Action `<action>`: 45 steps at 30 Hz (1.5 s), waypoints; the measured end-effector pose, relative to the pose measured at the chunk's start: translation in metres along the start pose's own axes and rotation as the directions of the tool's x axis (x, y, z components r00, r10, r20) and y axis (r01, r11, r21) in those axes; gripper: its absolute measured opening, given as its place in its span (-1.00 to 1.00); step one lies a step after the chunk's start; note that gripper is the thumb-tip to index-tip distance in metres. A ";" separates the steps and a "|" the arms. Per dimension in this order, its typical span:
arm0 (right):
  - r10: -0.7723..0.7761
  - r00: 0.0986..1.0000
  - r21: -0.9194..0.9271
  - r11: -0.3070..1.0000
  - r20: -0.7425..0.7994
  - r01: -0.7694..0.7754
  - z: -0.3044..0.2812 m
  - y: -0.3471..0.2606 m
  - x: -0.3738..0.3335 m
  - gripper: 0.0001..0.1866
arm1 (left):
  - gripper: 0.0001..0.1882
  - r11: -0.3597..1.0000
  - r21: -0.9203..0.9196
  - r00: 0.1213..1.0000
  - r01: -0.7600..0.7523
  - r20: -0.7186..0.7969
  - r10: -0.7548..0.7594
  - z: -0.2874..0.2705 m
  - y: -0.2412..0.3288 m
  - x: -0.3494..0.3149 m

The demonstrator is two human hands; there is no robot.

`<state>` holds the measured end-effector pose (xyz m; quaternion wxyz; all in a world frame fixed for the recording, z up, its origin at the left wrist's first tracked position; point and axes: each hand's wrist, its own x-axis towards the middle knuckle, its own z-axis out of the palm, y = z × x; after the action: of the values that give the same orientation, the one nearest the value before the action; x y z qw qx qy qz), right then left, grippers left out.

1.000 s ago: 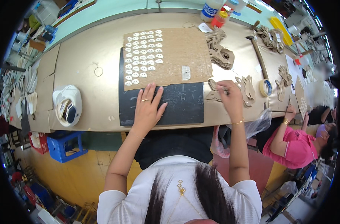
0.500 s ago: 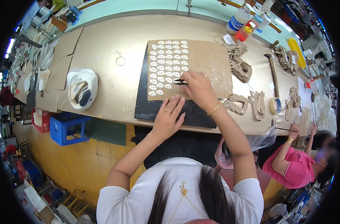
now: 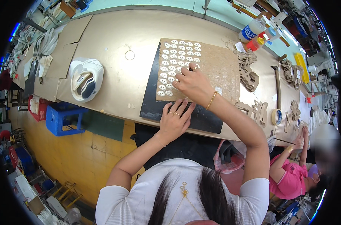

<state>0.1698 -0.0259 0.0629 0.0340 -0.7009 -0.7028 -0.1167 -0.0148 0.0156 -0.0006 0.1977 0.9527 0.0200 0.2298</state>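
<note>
A brown sheet [image 3: 219,56] lies on a black board [image 3: 149,105], with rows of small white cutout pieces [image 3: 173,51] across its left part. My right hand [image 3: 196,83] is over the lower right of these rows, its thumb and fingertips closed together at a piece. A dark bit of a black two-pronged tool [image 3: 191,69] shows under its curled fingers; the rest is hidden. My left hand [image 3: 175,122] rests with fingers spread on the black board, its fingertips by the sheet's near edge. It holds nothing.
To the left sits a white shoe upper [image 3: 86,78]. Stacked beige cutouts [image 3: 248,73], a hammer [image 3: 277,86], a tape roll [image 3: 276,117] and bottles [image 3: 252,30] lie or stand to the right. A blue stool [image 3: 65,118] is below the table; a co-worker in pink [image 3: 288,178] works at the right.
The view has shifted, so the board appears farther right. My right hand has turned and its fingers have curled in; the tool's prongs, earlier pointing left in plain sight, are now mostly hidden.
</note>
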 end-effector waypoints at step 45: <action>0.312 0.949 0.213 0.931 -0.043 -0.296 -0.076 0.054 -0.102 -0.78 | -0.59 0.990 -0.038 0.989 -0.139 0.038 0.140 0.005 0.009 -0.002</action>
<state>0.2165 -0.1423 0.1216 0.1502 -0.7892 -0.5921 -0.0642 -0.0146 0.0057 -0.0016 0.1984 0.9526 -0.0547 0.2240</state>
